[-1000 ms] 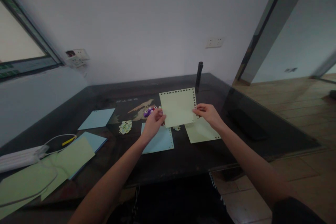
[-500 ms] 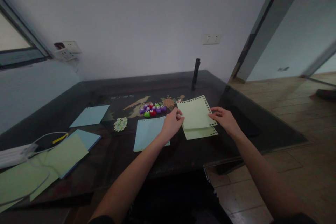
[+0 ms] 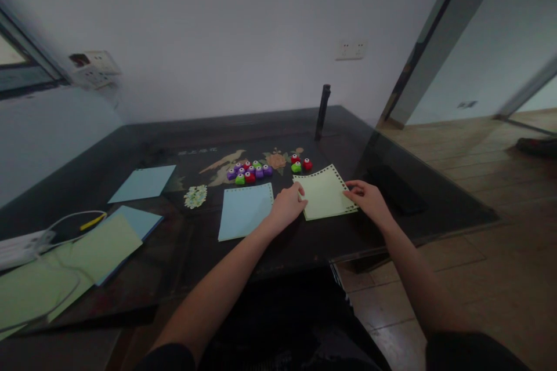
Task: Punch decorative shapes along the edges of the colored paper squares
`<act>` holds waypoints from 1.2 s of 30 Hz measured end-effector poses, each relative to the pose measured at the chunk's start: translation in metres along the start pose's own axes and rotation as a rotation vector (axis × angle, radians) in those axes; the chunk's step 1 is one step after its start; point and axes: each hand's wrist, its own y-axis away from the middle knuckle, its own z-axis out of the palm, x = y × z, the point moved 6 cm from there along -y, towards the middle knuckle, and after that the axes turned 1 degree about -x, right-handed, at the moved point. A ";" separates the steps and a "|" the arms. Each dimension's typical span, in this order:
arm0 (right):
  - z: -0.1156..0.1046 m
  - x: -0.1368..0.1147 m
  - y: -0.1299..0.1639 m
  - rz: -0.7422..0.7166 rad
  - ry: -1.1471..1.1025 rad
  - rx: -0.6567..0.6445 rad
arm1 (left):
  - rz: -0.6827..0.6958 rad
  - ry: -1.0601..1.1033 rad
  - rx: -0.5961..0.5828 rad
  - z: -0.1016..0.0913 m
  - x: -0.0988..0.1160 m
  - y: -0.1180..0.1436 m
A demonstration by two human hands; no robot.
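My left hand pinches the left edge of a pale green sheet of paper with punched holes along its top and right edges. On that sheet's right edge, my right hand has thumb and fingers closed. Another green sheet lies beneath, showing only a thin strip at the lower edge. Left of my left hand, partly behind the wrist, lies a light blue punched sheet. Just beyond the green paper sit a few small red and green pieces with eye-like dots.
Several purple, red and green eye-dotted pieces cluster mid-table beside a flowery paper cutout. Blue and green sheets, a white power strip and a cable lie at left. A black upright stick stands at the back; a dark flat object lies right.
Both hands have lowered the upper green sheet nearer me, so it now nearly covers the sheet beneath. The red and green pieces behind it have come into view.
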 end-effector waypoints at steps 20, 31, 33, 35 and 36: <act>0.007 -0.013 0.006 -0.058 0.207 0.006 | -0.015 -0.320 -0.082 0.006 0.009 0.009; 0.008 -0.018 0.010 -0.175 0.420 0.026 | 0.062 -0.386 -0.072 0.008 0.015 0.012; 0.007 -0.019 0.010 -0.175 0.407 0.038 | 0.064 -0.372 -0.070 0.004 0.017 0.013; 0.006 -0.021 0.010 -0.179 0.387 0.054 | 0.073 -0.339 -0.068 -0.006 0.019 0.015; 0.006 -0.023 0.010 -0.183 0.376 0.061 | 0.081 -0.316 -0.060 -0.013 0.020 0.017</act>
